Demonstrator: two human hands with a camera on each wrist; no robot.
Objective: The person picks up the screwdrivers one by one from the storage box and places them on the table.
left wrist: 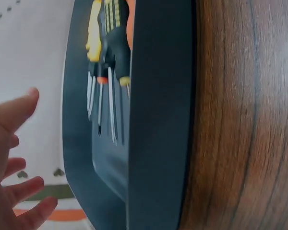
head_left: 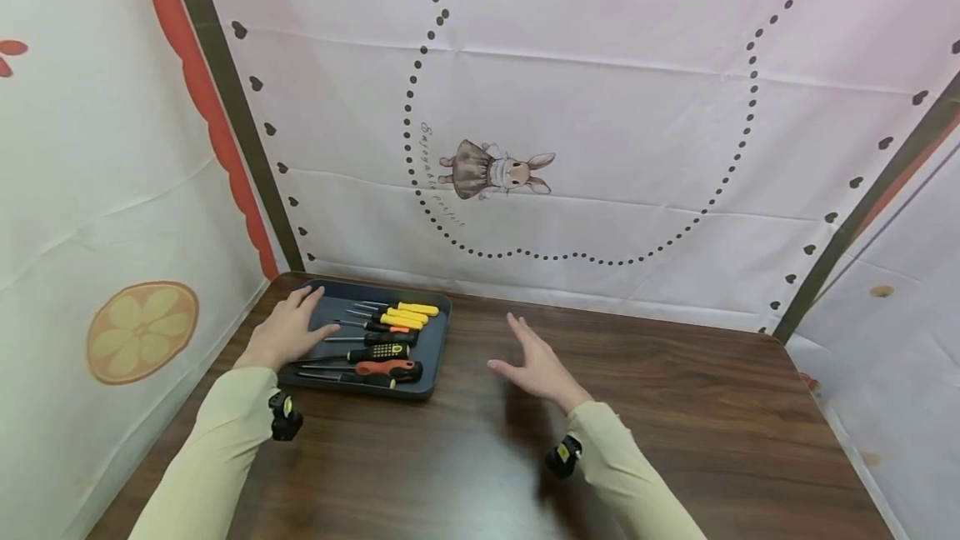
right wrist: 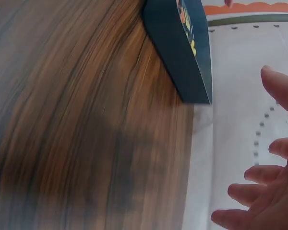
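Note:
A dark blue-grey tray [head_left: 442,340] lies at the table's back left with several screwdrivers in it. Some have yellow handles [head_left: 408,319]; a black one has a yellow-dotted grip [head_left: 378,352], and another has an orange and black handle [head_left: 390,368]. My left hand [head_left: 288,329] hovers over the tray's left end, fingers spread, holding nothing. In the left wrist view its fingers [left wrist: 24,194] appear beside the tray wall [left wrist: 161,115]. My right hand [head_left: 543,367] is held above the table, right of the tray, with fingers extended and nothing in it.
The brown wood-grain table [head_left: 637,407] runs to the right of the tray. White printed cloth [head_left: 600,148] hangs behind the table and on both sides. A black wrist device [head_left: 285,417] sits on the left sleeve, another [head_left: 563,457] on the right.

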